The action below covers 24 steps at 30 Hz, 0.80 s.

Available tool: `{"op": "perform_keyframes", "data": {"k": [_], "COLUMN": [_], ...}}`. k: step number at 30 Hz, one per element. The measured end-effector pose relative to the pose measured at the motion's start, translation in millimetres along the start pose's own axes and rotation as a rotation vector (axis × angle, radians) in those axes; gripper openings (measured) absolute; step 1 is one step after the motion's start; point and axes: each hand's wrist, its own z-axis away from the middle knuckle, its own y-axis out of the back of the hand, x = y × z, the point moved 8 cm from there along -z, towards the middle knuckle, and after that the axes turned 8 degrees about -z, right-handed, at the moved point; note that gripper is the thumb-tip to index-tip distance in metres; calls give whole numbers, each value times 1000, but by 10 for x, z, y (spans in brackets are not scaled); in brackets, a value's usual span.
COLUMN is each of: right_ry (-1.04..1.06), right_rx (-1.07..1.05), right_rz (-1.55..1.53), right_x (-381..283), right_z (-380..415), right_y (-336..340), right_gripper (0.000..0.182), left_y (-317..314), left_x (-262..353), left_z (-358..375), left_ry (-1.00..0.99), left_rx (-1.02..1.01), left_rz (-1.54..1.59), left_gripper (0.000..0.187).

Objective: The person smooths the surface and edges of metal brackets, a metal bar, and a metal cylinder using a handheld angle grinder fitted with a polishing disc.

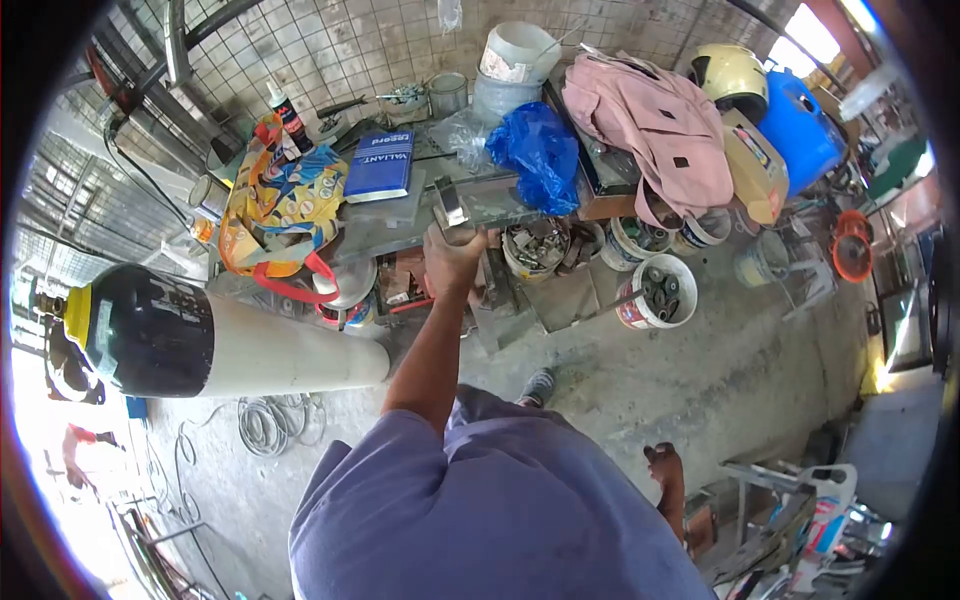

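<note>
My left hand reaches forward to the front edge of the cluttered workbench. Its fingers are closed round a short, shiny, block-like metal piece, which points away from me; its exact kind I cannot make out. Just beyond it lie a blue record book and a crumpled blue plastic bag. Low at my right side hangs my right hand, apart from the bench, its fingers curled. Whatever those fingers may hold is too small and dark to name.
A gas cylinder lies to the left, near a coiled cable. A patterned bag and a pink backpack rest on the bench. Buckets of metal parts, including a white bucket, stand along its front. Metal frames are at lower right.
</note>
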Motion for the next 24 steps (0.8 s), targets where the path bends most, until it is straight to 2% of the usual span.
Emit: {"op": "perform_keyframes", "data": {"k": [2,3,6,7,10,11,13,15,18,21,24], "right_ry": [77,150,182,176,995,864,378,490,519,580,291], "right_rx": [-47,-24,1,-11,-2,-43,-96,-195,-305,-334,-325], "right_rz": [84,183,187,127,766,743,334,556,599,534,335], "right_x": [-369,-862,-1287,-1373,-1681,-1823,-2034,-2623,-2787,-2792,-2985], "right_z": [-213,-89,-464,-581,-871,-844,-809,-342,-310,-471,-111], "right_y": [117,254,400,399,74,-6,-149,-446,-856,-1110,-1060], "right_gripper": [59,57,58,57,57,57,59,45,53,66,66], "left_y": [77,47,-368,-496,-536,-486,-693,-756,-628,-533,-302], "left_x": [182,238,-52,-121,62,145,-58,-169,-362,-773,-1618], "left_z": [-73,-148,-401,-448,-398,-379,-349,-297,-198,-34,521], "left_ry": [-18,-24,48,7,-161,-257,-203,-133,-24,-133,-37], "left_rx": [35,-45,-354,-353,-383,-361,-403,-472,-584,-640,-755], "left_rz": [-146,-161,15,-12,111,72,70,-22,-161,-56,-265], "left_gripper": [70,68,66,64,46,45,61,75,81,80,73]}}
